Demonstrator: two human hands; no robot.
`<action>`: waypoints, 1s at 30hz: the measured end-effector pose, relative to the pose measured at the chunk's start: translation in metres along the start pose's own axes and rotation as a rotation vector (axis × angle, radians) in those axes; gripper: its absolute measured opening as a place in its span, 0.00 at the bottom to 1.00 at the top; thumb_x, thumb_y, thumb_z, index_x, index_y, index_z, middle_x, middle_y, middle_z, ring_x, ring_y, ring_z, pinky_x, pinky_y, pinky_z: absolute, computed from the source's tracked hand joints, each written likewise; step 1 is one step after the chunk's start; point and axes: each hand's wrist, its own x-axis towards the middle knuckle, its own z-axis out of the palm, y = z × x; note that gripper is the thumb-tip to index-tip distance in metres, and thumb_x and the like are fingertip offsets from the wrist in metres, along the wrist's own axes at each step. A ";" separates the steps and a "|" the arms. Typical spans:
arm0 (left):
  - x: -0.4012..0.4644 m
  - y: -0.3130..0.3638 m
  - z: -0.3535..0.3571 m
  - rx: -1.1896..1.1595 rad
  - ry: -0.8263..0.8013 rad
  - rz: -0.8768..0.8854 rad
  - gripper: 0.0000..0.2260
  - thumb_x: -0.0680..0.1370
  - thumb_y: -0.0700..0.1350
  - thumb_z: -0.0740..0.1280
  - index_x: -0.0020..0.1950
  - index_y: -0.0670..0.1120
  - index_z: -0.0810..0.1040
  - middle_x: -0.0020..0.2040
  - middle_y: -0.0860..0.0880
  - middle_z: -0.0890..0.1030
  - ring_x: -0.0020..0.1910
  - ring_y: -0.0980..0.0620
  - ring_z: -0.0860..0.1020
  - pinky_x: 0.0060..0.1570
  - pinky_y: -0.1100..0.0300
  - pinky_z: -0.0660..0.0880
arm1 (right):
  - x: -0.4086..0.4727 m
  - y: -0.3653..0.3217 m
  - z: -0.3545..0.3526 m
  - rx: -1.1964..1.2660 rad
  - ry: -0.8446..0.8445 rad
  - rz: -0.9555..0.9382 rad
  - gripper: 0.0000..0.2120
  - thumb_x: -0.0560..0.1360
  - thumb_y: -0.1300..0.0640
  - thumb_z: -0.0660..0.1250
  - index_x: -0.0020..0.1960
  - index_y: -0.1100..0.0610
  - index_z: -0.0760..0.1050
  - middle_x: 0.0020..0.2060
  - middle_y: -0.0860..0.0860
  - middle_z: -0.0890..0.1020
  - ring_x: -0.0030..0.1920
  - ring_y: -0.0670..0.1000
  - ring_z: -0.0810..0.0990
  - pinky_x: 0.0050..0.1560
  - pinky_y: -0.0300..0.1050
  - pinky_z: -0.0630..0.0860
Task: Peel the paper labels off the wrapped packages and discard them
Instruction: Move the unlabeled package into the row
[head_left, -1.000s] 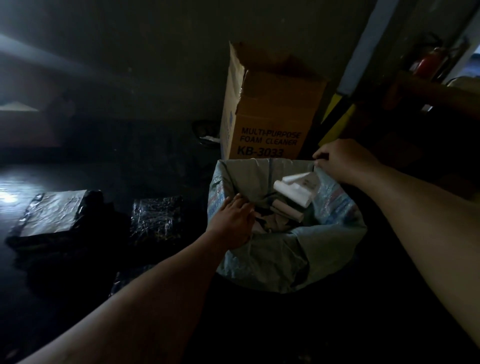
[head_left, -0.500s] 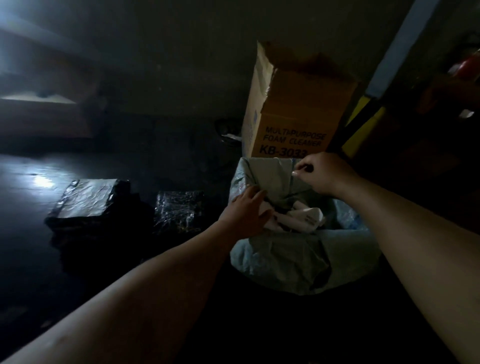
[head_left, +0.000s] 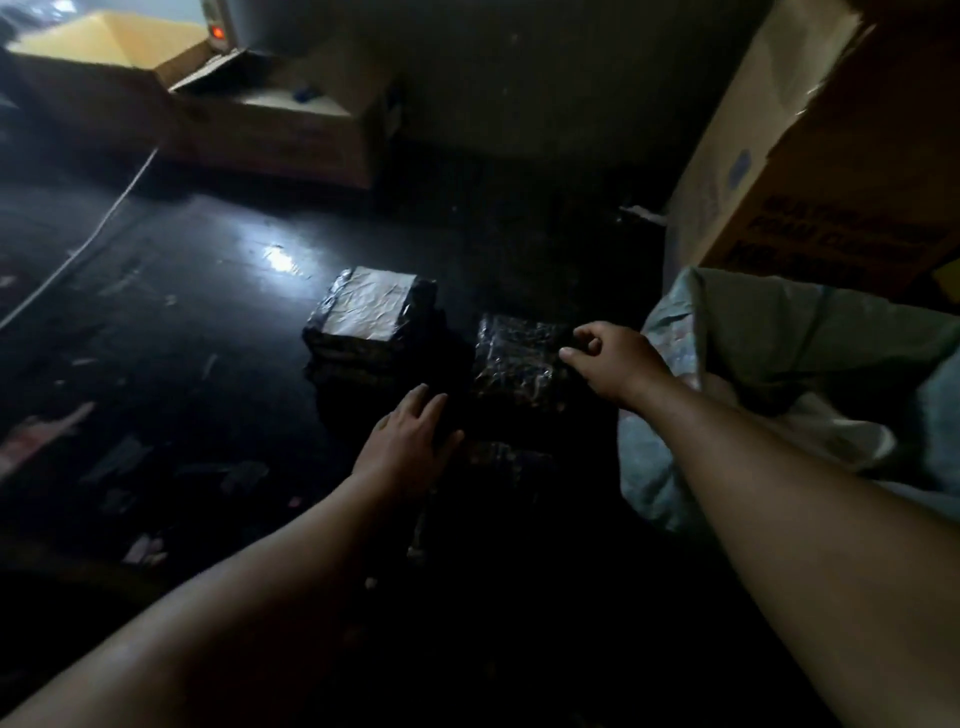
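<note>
Left hand (head_left: 410, 447) spread flat, low over the dark floor (head_left: 208, 291) beside the wrapped packages (head_left: 519, 364); right hand (head_left: 613, 358) loosely curled, holding nothing, at their right edge near the lined bin (head_left: 779, 332).

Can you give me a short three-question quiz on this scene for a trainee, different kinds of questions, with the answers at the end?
1. True or false: the left hand grips a peeled paper label.
2. Which package is the right hand over? A) the package with the pale top B) the dark glossy package C) neither
3. Fill in: the cardboard box stands behind the lined ____.

Key: 1 false, its fingers are spread and hold nothing. 2 B, fingers loosely curled over its right edge, no label visible in them. 3 bin.
</note>
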 end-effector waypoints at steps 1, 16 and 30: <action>-0.009 -0.014 0.005 -0.008 -0.019 -0.029 0.29 0.81 0.61 0.58 0.79 0.49 0.59 0.80 0.44 0.55 0.77 0.44 0.58 0.74 0.50 0.58 | 0.005 0.003 0.012 -0.002 0.002 0.013 0.24 0.74 0.43 0.67 0.67 0.52 0.73 0.61 0.56 0.78 0.58 0.56 0.78 0.54 0.45 0.74; -0.075 -0.096 0.081 0.203 -0.193 0.007 0.34 0.75 0.67 0.34 0.78 0.54 0.34 0.77 0.50 0.29 0.76 0.50 0.29 0.75 0.48 0.33 | 0.035 0.043 0.129 0.305 0.093 0.289 0.32 0.75 0.40 0.65 0.74 0.45 0.57 0.73 0.54 0.64 0.68 0.58 0.69 0.56 0.44 0.65; -0.079 -0.096 0.090 0.209 -0.085 0.037 0.33 0.79 0.66 0.43 0.80 0.51 0.43 0.80 0.48 0.37 0.78 0.50 0.34 0.75 0.47 0.38 | 0.051 0.042 0.130 0.511 0.188 0.245 0.29 0.73 0.46 0.71 0.71 0.44 0.64 0.73 0.53 0.64 0.69 0.53 0.67 0.58 0.43 0.67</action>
